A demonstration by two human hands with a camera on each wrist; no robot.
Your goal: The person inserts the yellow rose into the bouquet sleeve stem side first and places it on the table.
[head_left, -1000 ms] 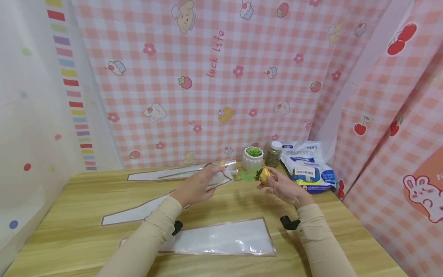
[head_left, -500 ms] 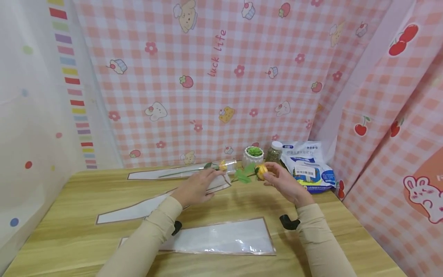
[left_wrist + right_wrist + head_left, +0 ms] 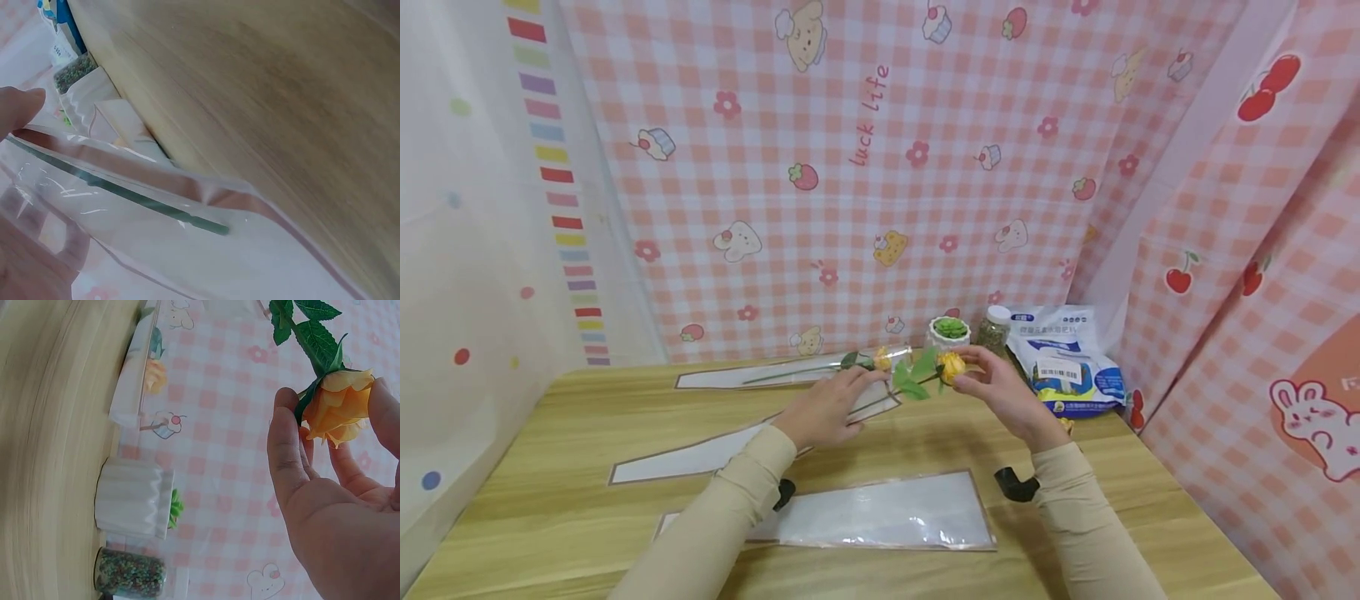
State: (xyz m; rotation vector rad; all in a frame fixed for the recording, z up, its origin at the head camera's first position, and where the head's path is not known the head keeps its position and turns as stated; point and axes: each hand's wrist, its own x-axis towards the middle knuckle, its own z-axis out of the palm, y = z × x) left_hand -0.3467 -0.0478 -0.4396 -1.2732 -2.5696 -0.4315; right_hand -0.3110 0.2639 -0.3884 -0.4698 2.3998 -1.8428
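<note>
My left hand (image 3: 827, 408) grips the mouth end of a flower wrapping sleeve (image 3: 700, 454), white with a brown border. Through its clear film in the left wrist view, a green stem (image 3: 156, 205) runs inside, its cut end showing. My right hand (image 3: 1003, 396) holds a yellow artificial rose (image 3: 951, 367) by its bloom, fingertips around the petals, as the right wrist view shows. Green leaves (image 3: 912, 379) of this rose stick out between the sleeve's mouth and the bloom. Behind my left hand lies a second sleeve (image 3: 715, 379) with another yellow rose (image 3: 882, 358) inside.
A third sleeve (image 3: 887, 512) lies flat near the front. At the back stand a white potted succulent (image 3: 950, 329) and a jar of granules (image 3: 995, 327), beside a blue and white bag (image 3: 1067, 358). Something yellow (image 3: 1066, 425) peeks out behind my right wrist.
My right hand has moved left with the rose, bringing bloom and leaves closer to the sleeve's mouth. The left hand stays on the sleeve, whose far end has shifted slightly left.
</note>
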